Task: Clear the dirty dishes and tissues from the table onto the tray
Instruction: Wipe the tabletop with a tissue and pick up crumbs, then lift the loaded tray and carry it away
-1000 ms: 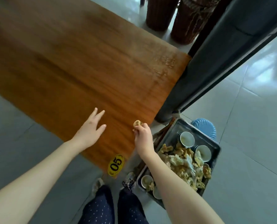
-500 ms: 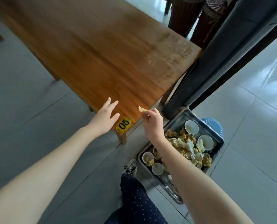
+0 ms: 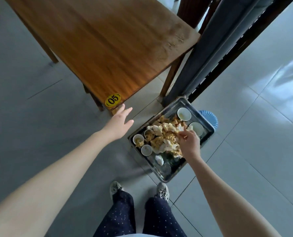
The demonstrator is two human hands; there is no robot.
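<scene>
A metal tray (image 3: 161, 176) sits low on a blue stool (image 3: 211, 119) beside the wooden table (image 3: 108, 48). It carries a heap of soiled crumpled tissues (image 3: 162, 135) and several small white cups, such as one cup (image 3: 183, 114) at the far end and another (image 3: 146, 150) nearer me. My right hand (image 3: 190, 142) hovers over the heap, fingertips pinched on a small tissue scrap (image 3: 180, 128) that touches the pile. My left hand (image 3: 120, 124) is open, fingers spread, just below the table's near corner.
A yellow "05" tag (image 3: 112, 99) marks the table corner. A dark grey pillar (image 3: 202, 57) rises right behind the tray. Clear glasses (image 3: 166, 165) lie at the tray's near end. My feet stand on grey floor tiles (image 3: 39, 125) below the tray.
My right hand carried the tissue scrap from the table edge down to the heap on the tray. My left hand came off the tabletop. The view tilted down and back.
</scene>
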